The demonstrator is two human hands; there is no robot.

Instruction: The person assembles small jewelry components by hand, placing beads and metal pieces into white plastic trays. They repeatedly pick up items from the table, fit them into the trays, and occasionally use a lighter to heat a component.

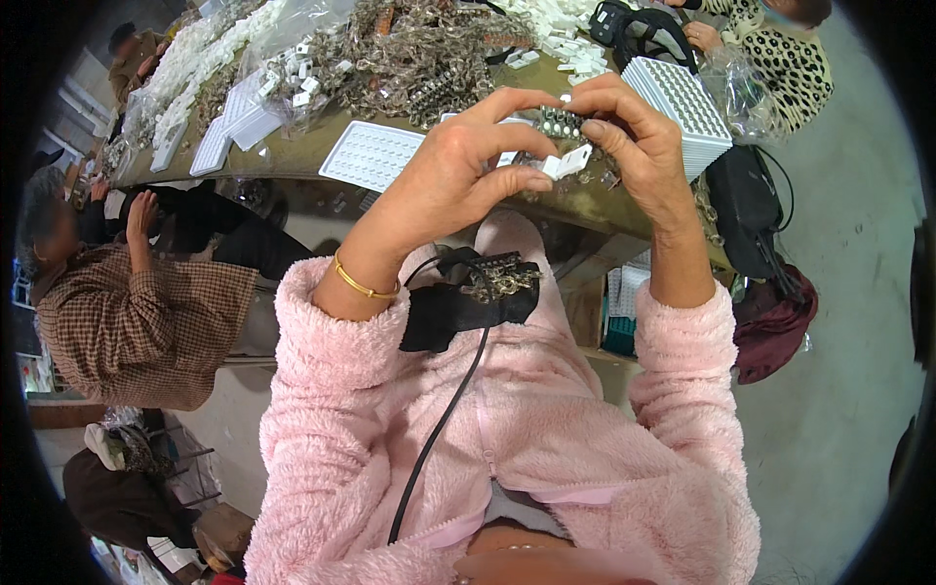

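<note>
Left hand [444, 171], fingertips nearly together, pinches a white piece [573, 161] at the frame's upper centre; the right hand [639, 136], curled, has its fingertips at a metal strip [560, 123] just above it. Across the top, an olive table [604, 212] bears a metal heap [409, 58] and white trays [366, 154]. Grey floor [838, 283] fills the right; a person [136, 322] sits left.

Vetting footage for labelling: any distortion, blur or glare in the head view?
Head view: black fisheye rim at both sides; front edge of the table bowed; left hand and right hand fairly sharp; glints on the clear bag at right; fine detail on the studded strip hard to make out.
</note>
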